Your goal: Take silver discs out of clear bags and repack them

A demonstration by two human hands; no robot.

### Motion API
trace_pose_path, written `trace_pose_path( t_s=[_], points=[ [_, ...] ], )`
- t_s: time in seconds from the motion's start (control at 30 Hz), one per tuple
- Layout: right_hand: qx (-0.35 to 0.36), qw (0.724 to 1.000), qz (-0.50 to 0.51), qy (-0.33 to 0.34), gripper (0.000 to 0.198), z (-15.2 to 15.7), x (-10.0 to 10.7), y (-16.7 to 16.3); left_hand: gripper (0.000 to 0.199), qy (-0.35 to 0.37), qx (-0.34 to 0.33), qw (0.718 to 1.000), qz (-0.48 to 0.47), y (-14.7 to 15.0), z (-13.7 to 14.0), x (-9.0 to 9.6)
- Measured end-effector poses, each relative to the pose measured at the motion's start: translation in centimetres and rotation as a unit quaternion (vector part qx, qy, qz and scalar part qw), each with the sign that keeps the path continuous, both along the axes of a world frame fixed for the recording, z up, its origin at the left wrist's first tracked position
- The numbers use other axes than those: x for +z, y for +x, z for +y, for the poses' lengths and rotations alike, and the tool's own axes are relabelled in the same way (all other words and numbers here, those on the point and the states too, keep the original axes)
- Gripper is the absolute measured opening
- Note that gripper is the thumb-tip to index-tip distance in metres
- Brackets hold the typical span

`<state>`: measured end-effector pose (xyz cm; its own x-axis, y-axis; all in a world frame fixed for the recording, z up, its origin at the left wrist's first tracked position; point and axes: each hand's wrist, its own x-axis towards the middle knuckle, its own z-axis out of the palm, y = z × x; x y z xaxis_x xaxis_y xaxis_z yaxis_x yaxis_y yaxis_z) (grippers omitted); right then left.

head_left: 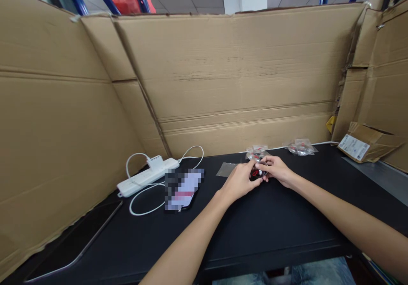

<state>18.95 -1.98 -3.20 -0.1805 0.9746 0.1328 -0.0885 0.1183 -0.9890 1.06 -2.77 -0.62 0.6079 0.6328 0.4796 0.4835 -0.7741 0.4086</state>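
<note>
Both hands meet over the black table, right of its middle. Between them is a small shiny round piece with a red mark (256, 173); its exact kind is too small to make out. My left hand (239, 180) has its fingers closed at the left side of the piece, partly covering it. From the right, my right hand (276, 169) pinches its edge with thumb and fingers. A flat clear plastic bag (226, 169) lies just left of my left hand. Behind the hands is a pile of small clear packets with red marks (256, 151).
More clear packets (301, 147) lie farther right. An opened cardboard box (369, 142) stands at the far right. On the left are a white power strip (148, 176) with a cable, a blurred-out phone (185, 190) and a dark flat panel (76, 238). Cardboard walls (239, 72) enclose the table.
</note>
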Motion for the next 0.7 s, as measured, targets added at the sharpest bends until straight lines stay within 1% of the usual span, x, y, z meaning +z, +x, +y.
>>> trace_pose_path(
  t_s=[0.13,0.23,0.3,0.37,0.43,0.53,0.6,0.63,0.7],
  points=[
    [0.004,1.000,0.028,0.000,0.039,0.0,0.4,0.2,0.030,-0.033,0.018,0.999,-0.035,0.0,0.3,-0.2],
    [-0.013,0.999,0.029,0.007,0.037,0.5,0.4,1.0,0.028,-0.061,0.041,0.994,-0.077,-0.2,0.8,-0.5],
    [-0.045,0.998,-0.020,0.027,0.035,1.1,0.3,1.8,0.027,-0.083,0.065,0.989,-0.106,-0.2,1.2,-0.6],
    [-0.093,0.985,-0.126,0.069,0.029,1.8,0.1,2.9,0.028,-0.114,0.079,0.980,-0.140,-0.3,1.5,-0.8],
    [-0.124,0.952,-0.254,0.119,0.020,2.3,-0.2,3.9,0.031,-0.142,0.072,0.972,-0.171,-0.3,1.8,-0.9],
    [-0.157,0.876,-0.416,0.189,0.011,2.6,-0.4,5.1,0.035,-0.165,0.034,0.966,-0.195,-0.2,2.0,-1.0],
    [-0.178,0.833,-0.480,0.211,0.010,2.4,-0.4,5.5,0.036,-0.169,0.016,0.966,-0.196,0.0,1.8,-1.0],
    [-0.185,0.820,-0.498,0.215,0.010,2.3,-0.3,5.6,0.037,-0.168,0.014,0.966,-0.195,0.0,1.7,-0.9],
    [-0.196,0.806,-0.509,0.230,0.010,1.9,0.1,5.3,0.038,-0.159,0.023,0.969,-0.189,0.1,1.4,-0.7]
  ],
)
